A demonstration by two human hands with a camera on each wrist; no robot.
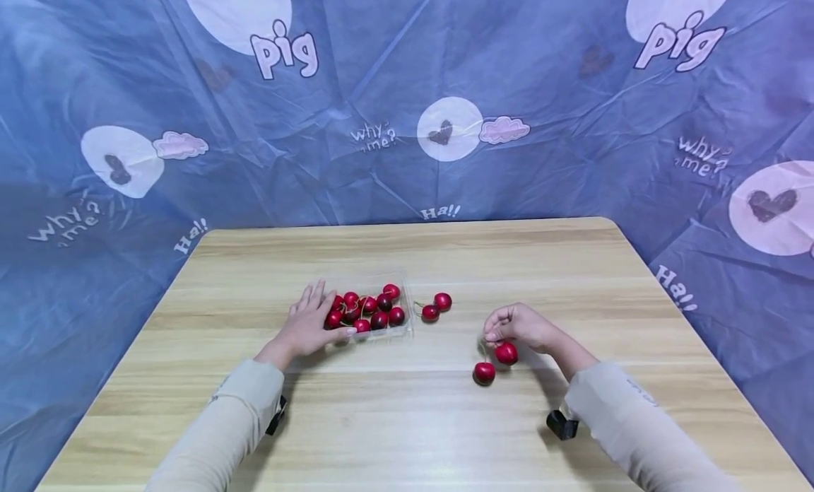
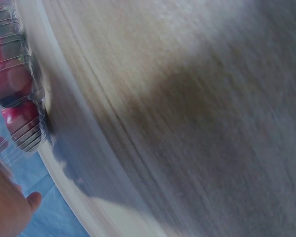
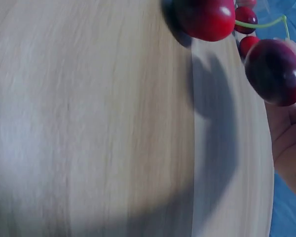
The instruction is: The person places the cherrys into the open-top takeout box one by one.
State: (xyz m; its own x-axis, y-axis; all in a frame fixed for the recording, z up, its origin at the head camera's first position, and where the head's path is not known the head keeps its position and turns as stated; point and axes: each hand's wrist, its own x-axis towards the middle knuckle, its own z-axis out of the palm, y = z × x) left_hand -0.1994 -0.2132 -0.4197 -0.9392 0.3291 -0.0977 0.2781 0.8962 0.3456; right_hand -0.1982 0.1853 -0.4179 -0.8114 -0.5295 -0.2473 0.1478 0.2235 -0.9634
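Observation:
Several red cherries (image 1: 379, 319) lie in a clear plastic box (image 1: 409, 315) left of the table's middle. My left hand (image 1: 307, 324) rests on the box's left end, fingers spread and fairly straight, thumb along the front side. In the left wrist view, the box's ribbed wall (image 2: 32, 133) stands beside part of that hand (image 2: 7, 205). To the right, my right hand (image 1: 523, 327) pinches the green stems of a pair of cherries (image 1: 484, 373). One cherry (image 3: 276, 72) hangs close under the fingers; the other (image 3: 207, 17) is lower, at or just above the tabletop.
Two loose cherries (image 1: 436, 307) with a stem lie just right of the box, between the hands. The wooden table (image 1: 407, 421) has a blue printed cloth (image 1: 381, 174) hanging behind it. Black wrist devices (image 1: 562, 425) sit under the sleeves.

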